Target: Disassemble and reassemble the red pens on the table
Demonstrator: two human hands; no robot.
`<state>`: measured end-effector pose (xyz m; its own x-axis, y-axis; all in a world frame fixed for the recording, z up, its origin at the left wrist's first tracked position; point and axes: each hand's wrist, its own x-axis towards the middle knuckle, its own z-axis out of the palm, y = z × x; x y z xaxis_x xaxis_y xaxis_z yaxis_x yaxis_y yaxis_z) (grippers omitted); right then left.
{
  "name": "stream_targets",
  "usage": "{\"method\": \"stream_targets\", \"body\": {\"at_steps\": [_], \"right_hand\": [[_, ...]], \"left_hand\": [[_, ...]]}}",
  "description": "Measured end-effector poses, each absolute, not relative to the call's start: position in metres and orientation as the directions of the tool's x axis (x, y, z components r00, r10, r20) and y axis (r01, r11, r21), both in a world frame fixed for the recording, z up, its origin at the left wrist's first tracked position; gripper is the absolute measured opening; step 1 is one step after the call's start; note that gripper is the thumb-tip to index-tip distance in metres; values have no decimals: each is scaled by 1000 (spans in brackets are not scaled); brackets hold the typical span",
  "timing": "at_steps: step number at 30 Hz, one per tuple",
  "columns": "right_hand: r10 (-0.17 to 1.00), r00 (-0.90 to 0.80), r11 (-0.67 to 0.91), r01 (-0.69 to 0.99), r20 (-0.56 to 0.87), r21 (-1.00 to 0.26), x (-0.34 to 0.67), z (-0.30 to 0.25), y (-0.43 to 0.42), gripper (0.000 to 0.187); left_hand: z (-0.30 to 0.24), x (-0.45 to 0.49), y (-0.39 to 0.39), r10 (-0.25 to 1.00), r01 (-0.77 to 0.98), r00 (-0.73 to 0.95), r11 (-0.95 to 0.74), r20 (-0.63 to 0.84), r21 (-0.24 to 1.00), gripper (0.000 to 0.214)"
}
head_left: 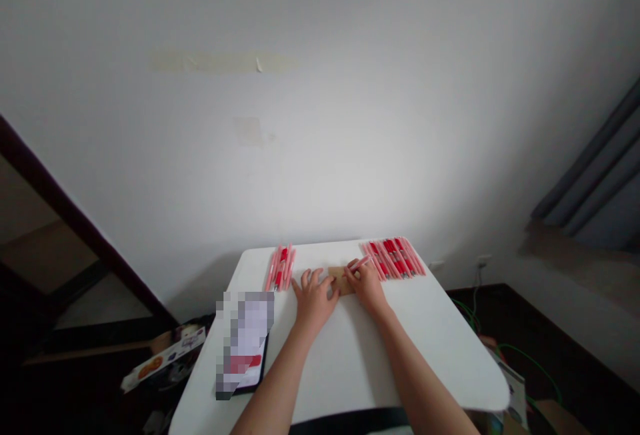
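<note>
A small tan piece of paper or card (344,280) lies on the white table between my hands. My right hand (367,288) grips a pink pen (360,262), its tip end down at the card. With fingers spread, my left hand (315,294) rests flat, thumb and fingertips at the card's left edge. Right of my right hand is a wide row of pink and red pens (395,258). A smaller group of similar pens (281,267) lies to the left of my left hand.
A phone or tablet (245,348), partly pixelated, lies at the table's left side. The white tabletop (345,368) stands against a pale wall (340,155). Boxes and clutter lie on the floor at left, with green cables (535,368) at right.
</note>
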<state>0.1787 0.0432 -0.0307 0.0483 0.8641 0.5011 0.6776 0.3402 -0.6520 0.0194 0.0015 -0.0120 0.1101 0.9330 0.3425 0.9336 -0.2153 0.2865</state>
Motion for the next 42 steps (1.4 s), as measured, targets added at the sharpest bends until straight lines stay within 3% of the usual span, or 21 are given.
{"method": "stream_targets", "body": {"at_steps": [42], "right_hand": [[829, 145, 381, 562, 541, -734, 179, -32, 42, 21]], "left_hand": [[-11, 17, -1, 938, 928, 102, -210, 332, 309, 30]]}}
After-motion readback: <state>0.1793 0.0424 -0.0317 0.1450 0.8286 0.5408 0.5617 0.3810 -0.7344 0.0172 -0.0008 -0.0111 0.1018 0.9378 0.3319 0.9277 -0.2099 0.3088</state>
